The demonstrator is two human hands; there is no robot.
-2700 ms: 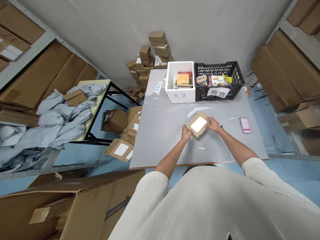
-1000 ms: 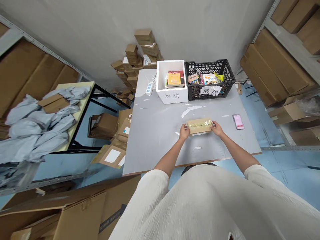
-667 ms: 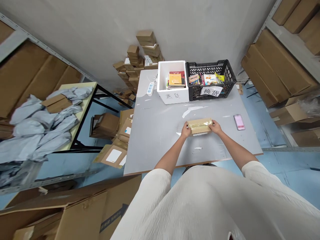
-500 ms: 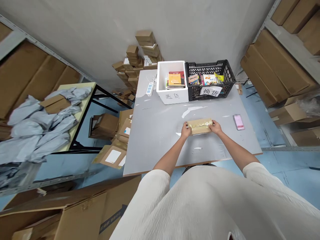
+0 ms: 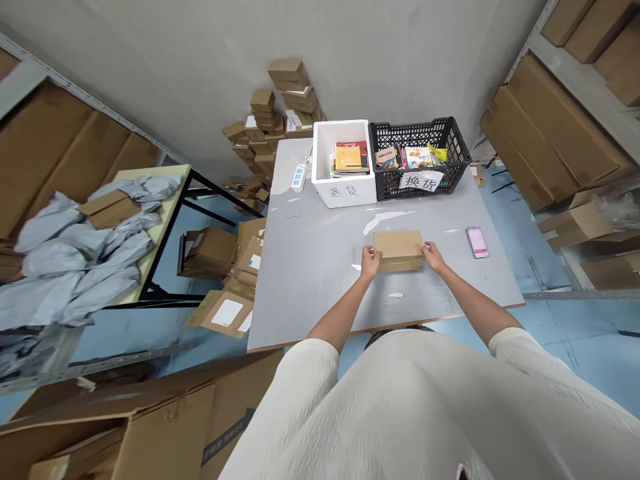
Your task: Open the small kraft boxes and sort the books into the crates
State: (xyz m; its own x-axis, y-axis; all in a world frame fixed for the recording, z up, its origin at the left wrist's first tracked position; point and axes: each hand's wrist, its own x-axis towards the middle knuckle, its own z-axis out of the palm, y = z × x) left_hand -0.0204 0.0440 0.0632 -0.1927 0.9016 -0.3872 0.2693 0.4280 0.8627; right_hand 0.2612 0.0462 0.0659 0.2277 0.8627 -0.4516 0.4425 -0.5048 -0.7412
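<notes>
Btwn L hand point(image 5: 371, 262) & R hand point(image 5: 433, 257), box point(image 5: 399, 247) held; crate sign point(image 5: 421, 181): "换货".

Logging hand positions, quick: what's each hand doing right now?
Left hand: holding the left end of the cardboard box.
Right hand: at the box's right end, fingers curled.

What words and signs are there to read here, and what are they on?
"退货": handwritten on the white foam box.
"换货": on the paper sign on the black plastic crate.
Too small or blurred: book covers, stack labels, print on the big carton.
Phone: pixelated.
Held cardboard parcel: no words visible.
</notes>
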